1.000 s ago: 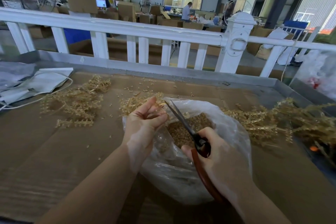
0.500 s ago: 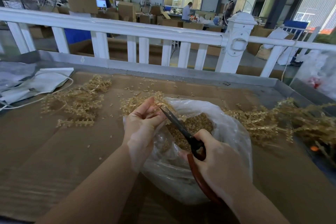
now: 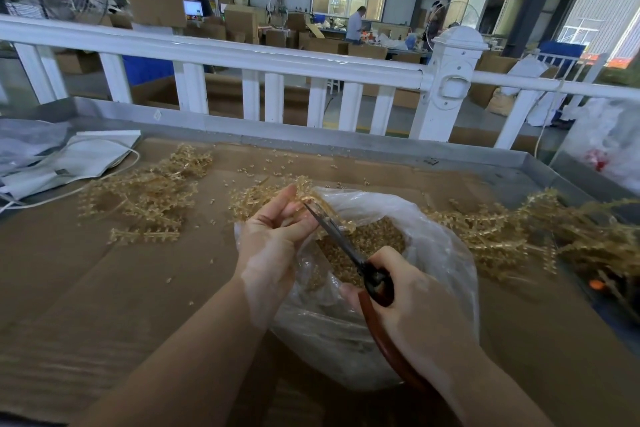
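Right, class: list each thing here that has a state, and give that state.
left hand, pinches the gold strip
right hand, grips the scissors
scissors, blade tips at the gold strip
gold strip, held over the bag mouth
plastic bag, open, holds cut pieces

Bare cardboard (image 3: 104, 295) front-left gave open room w/ only stray bits, but the bag (image 3: 443, 246) blocked the centre, left pile (image 3: 149, 194) & right pile (image 3: 512, 236) crowded the sides, and the fence (image 3: 242, 57) closed the back.
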Demonstrator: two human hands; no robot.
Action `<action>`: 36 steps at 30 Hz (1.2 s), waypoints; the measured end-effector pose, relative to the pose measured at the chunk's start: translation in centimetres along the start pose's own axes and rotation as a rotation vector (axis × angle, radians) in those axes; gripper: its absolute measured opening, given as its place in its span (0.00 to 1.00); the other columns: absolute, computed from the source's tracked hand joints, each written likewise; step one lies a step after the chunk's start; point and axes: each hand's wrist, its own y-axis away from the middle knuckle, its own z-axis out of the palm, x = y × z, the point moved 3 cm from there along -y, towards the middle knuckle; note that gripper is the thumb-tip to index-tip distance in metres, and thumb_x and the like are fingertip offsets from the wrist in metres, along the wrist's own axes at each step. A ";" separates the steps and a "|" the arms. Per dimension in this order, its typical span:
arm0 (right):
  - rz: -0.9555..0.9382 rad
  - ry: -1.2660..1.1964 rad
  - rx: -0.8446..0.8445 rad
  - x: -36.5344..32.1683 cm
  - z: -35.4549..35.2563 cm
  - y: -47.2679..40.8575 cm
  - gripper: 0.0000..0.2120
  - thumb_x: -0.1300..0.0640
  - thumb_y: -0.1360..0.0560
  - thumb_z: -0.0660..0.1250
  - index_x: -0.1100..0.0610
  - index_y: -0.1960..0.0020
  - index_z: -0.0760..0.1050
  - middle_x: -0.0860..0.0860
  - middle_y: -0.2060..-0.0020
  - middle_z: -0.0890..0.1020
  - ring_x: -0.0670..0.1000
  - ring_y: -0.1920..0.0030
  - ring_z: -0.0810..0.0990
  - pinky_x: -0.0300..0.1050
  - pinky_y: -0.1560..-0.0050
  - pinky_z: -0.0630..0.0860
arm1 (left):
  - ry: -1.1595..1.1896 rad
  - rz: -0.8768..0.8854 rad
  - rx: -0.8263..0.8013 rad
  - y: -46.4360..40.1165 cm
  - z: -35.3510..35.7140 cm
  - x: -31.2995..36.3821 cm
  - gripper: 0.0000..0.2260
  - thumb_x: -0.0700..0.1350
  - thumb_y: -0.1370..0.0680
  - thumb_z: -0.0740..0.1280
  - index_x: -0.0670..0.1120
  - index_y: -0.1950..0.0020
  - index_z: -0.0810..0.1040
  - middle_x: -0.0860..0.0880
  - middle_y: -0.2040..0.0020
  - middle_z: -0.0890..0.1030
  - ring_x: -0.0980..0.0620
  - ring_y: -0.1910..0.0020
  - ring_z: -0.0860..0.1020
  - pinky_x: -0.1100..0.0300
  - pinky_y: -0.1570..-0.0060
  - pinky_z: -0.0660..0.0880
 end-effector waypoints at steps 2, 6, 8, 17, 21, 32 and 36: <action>0.011 -0.009 0.006 0.1 0.0 -0.1 0.16 0.35 0.30 0.65 0.45 0.61 0.65 0.42 0.72 0.74 0.34 0.59 0.74 0.28 0.61 0.69 | -0.006 0.003 0.002 0.0 0.0 0.0 0.25 0.23 0.33 0.65 0.46 0.43 0.78 0.48 0.59 0.77 0.54 0.62 0.83 0.63 0.59 0.80; 0.020 -0.030 -0.002 0.0 0.0 -0.1 0.16 0.36 0.30 0.65 0.45 0.62 0.65 0.32 0.68 0.75 0.33 0.62 0.74 0.26 0.62 0.68 | -0.018 0.010 -0.006 0.0 0.1 0.0 0.25 0.22 0.32 0.65 0.46 0.44 0.78 0.51 0.65 0.79 0.54 0.62 0.83 0.64 0.61 0.79; 0.011 -0.010 0.006 0.1 0.0 -0.1 0.16 0.36 0.30 0.66 0.45 0.63 0.65 0.37 0.70 0.75 0.32 0.61 0.73 0.26 0.62 0.68 | -0.031 0.009 0.001 0.0 0.1 0.0 0.25 0.22 0.32 0.65 0.47 0.44 0.78 0.51 0.64 0.78 0.53 0.61 0.82 0.64 0.59 0.80; 0.035 0.019 -0.016 0.3 0.2 0.0 0.17 0.37 0.29 0.66 0.45 0.64 0.63 0.43 0.74 0.72 0.28 0.63 0.72 0.24 0.61 0.67 | -0.043 -0.007 0.000 0.2 0.2 -0.4 0.25 0.21 0.32 0.64 0.44 0.42 0.77 0.54 0.69 0.76 0.51 0.59 0.78 0.59 0.52 0.80; 0.028 -0.018 0.014 0.5 0.2 0.3 0.16 0.35 0.30 0.67 0.44 0.63 0.65 0.33 0.65 0.76 0.34 0.61 0.74 0.29 0.61 0.69 | -0.037 -0.023 -0.018 -0.1 0.2 -0.3 0.25 0.22 0.33 0.65 0.45 0.43 0.78 0.52 0.67 0.76 0.52 0.60 0.79 0.59 0.51 0.80; -0.022 0.010 0.062 0.3 -0.2 0.8 0.16 0.34 0.31 0.65 0.45 0.60 0.66 0.42 0.71 0.74 0.34 0.57 0.74 0.26 0.60 0.68 | -0.038 -0.083 -0.131 0.6 0.2 -0.1 0.31 0.28 0.39 0.67 0.44 0.38 0.75 0.39 0.47 0.72 0.44 0.48 0.75 0.62 0.51 0.79; -0.027 0.019 0.062 0.3 -0.3 0.7 0.16 0.33 0.32 0.63 0.46 0.58 0.67 0.43 0.69 0.76 0.35 0.55 0.74 0.29 0.59 0.70 | -0.105 -0.079 -0.151 0.6 0.1 -0.2 0.29 0.27 0.40 0.68 0.47 0.41 0.78 0.42 0.48 0.79 0.51 0.56 0.78 0.64 0.55 0.79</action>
